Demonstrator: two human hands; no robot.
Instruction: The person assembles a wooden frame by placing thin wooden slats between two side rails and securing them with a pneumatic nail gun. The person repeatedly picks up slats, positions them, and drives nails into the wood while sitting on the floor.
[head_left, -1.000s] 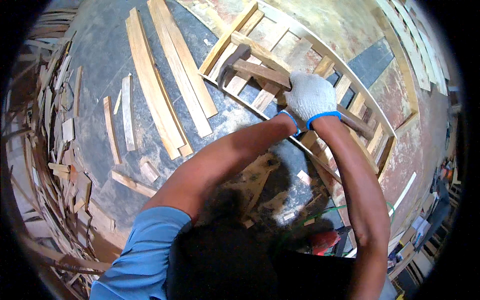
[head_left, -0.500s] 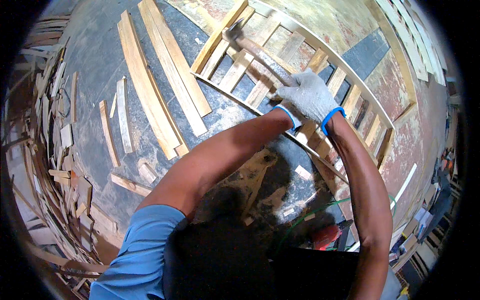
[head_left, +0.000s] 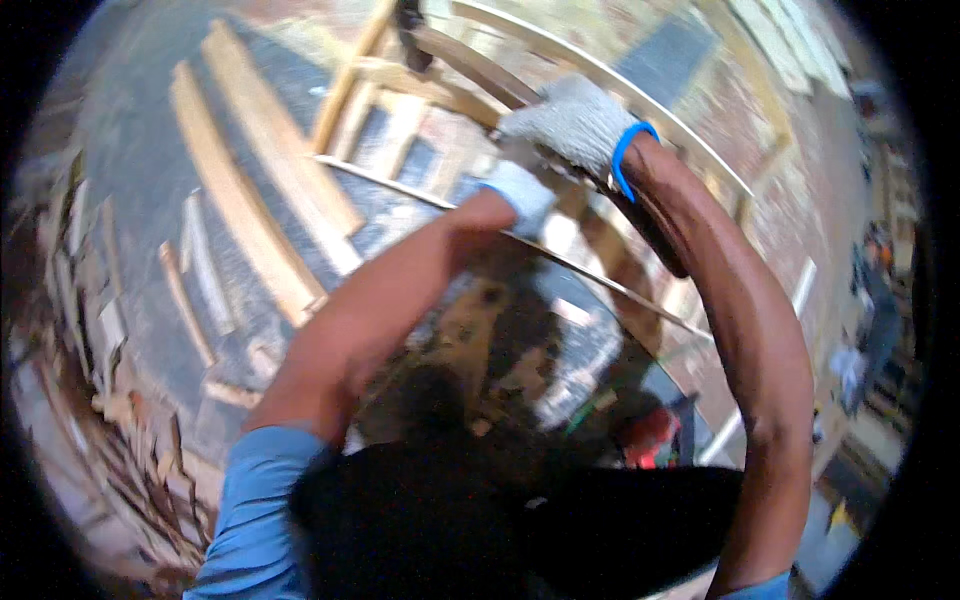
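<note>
My right hand (head_left: 575,122), in a grey knitted glove with a blue cuff edge, is closed round the wooden handle of a hammer (head_left: 475,68). The dark hammer head points to the far left, above the end of a slatted wooden frame (head_left: 640,290). My gloved left hand (head_left: 522,190) is just nearer to me, over the frame's near rail. Its fingers are blurred and partly hidden beside the right hand. Pale slats (head_left: 405,135) cross between the frame's two long rails.
Long planks (head_left: 245,195) lie on the dark, dusty floor to the left, with shorter strips (head_left: 205,265) beside them. Scrap wood (head_left: 130,450) is heaped at the far left. A red tool (head_left: 648,437) rests near my body, and pale boards (head_left: 775,40) lie at the far right.
The hammer and my right hand have moved up and left in the view. My left hand has shifted left and now shows apart from the right. The view itself has shifted and blurred.
</note>
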